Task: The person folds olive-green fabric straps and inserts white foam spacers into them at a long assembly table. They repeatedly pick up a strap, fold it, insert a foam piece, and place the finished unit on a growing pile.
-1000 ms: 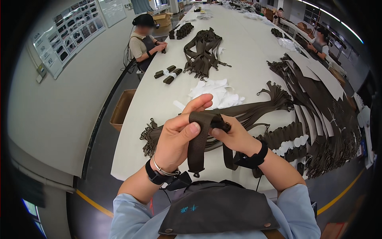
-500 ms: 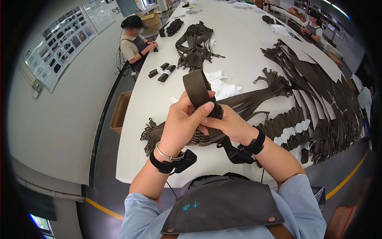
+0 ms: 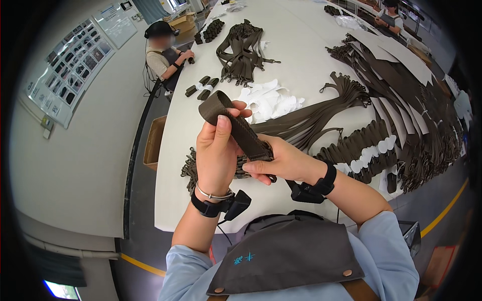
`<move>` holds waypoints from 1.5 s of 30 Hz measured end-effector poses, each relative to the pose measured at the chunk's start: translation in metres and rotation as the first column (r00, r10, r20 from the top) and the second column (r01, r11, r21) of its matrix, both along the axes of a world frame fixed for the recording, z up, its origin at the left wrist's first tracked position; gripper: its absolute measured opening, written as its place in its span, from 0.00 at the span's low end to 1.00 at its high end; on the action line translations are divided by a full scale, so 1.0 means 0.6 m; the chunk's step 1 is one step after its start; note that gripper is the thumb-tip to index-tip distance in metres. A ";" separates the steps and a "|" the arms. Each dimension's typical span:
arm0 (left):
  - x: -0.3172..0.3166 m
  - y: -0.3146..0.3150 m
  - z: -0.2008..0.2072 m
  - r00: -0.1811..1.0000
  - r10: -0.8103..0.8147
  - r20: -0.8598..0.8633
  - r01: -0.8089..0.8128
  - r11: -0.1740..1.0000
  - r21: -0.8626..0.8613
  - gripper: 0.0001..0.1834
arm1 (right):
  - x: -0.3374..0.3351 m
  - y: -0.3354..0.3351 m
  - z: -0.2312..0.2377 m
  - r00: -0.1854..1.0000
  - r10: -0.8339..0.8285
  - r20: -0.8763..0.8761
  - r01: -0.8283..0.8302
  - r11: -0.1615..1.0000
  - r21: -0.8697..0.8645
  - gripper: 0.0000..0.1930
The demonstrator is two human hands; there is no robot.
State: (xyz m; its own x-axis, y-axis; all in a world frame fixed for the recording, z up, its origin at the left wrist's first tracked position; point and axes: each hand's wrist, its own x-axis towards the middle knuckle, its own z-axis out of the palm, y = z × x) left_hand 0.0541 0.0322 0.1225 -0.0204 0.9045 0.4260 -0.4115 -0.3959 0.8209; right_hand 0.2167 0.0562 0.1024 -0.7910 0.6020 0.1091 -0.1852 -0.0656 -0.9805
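Between my hands is a dark olive-brown webbing strap (image 3: 244, 139), folded into a long flat loop. Its rounded end stands up at the upper left, where my left hand (image 3: 217, 145) grips it with thumb and fingers. My right hand (image 3: 281, 159) pinches the lower end; part of that end is hidden by the fingers. Just beyond my hands lies a heap of white paper bands (image 3: 273, 103). Under and behind my hands, a bunch of loose straps (image 3: 306, 118) with metal hooks stretches across the table, partly covered by my arms.
Banded strap bundles (image 3: 351, 150) line the right side of the white table (image 3: 301, 50). Large strap piles with grey sheets (image 3: 401, 62) lie beyond them. Further off are small rolls (image 3: 203, 86) and a strap heap (image 3: 241, 52). Co-workers (image 3: 163, 57) stand at the table's left and far right.
The folded strap has been drawn out lengthwise and tilted. My left hand has shifted left and its fingers have spread along the loop; my right hand has moved slightly down to the lower end.
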 end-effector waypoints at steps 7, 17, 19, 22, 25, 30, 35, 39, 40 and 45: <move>-0.011 0.002 -0.024 0.977 -0.131 0.167 0.123 0.991 0.057 0.13 | -0.004 -0.011 -0.001 0.997 -0.074 0.027 0.073 0.996 0.042 0.13; -0.006 -0.008 -0.020 0.954 -0.023 0.300 0.023 1.000 0.003 0.13 | -0.006 -0.021 0.015 0.974 -0.161 0.157 0.135 0.976 0.170 0.14; 0.002 -0.016 -0.011 0.950 0.038 0.309 -0.025 0.999 -0.045 0.13 | -0.007 -0.023 0.013 0.973 -0.162 0.162 0.133 0.975 0.176 0.14; 0.009 -0.027 -0.002 0.949 0.102 0.297 -0.083 0.994 -0.077 0.13 | -0.008 -0.028 0.011 0.976 -0.156 0.155 0.128 0.975 0.180 0.14; 0.014 -0.031 0.000 0.941 0.123 0.316 -0.103 0.991 -0.080 0.13 | -0.010 -0.030 0.010 0.976 -0.158 0.147 0.132 0.976 0.170 0.13; 0.022 -0.033 0.001 0.923 0.179 0.340 -0.146 0.982 -0.120 0.14 | -0.011 -0.028 0.019 0.979 -0.145 0.145 0.129 0.985 0.111 0.12; 0.020 -0.034 0.001 0.907 0.163 0.387 -0.116 0.983 -0.142 0.13 | -0.009 -0.028 0.026 0.981 -0.099 0.170 0.101 0.995 -0.004 0.13; 0.018 -0.034 -0.001 0.904 0.107 0.414 -0.074 0.993 -0.095 0.13 | -0.016 -0.037 0.008 0.969 -0.201 0.140 0.186 0.976 0.116 0.14; 0.019 -0.035 -0.001 0.905 0.101 0.414 -0.069 0.993 -0.092 0.13 | -0.018 -0.039 0.003 0.965 -0.229 0.129 0.209 0.966 0.154 0.15; 0.020 -0.034 0.002 0.902 0.131 0.412 -0.091 0.989 -0.116 0.12 | -0.019 -0.036 0.006 0.954 -0.254 0.161 0.226 0.958 0.176 0.16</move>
State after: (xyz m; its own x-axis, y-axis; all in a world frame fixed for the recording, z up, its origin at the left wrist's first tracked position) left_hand 0.0659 0.0116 0.1239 -0.2805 0.9205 0.2718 -0.6819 -0.3904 0.6186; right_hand 0.2054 0.0344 0.1061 -0.6402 0.7636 0.0845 0.0035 0.1128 -0.9936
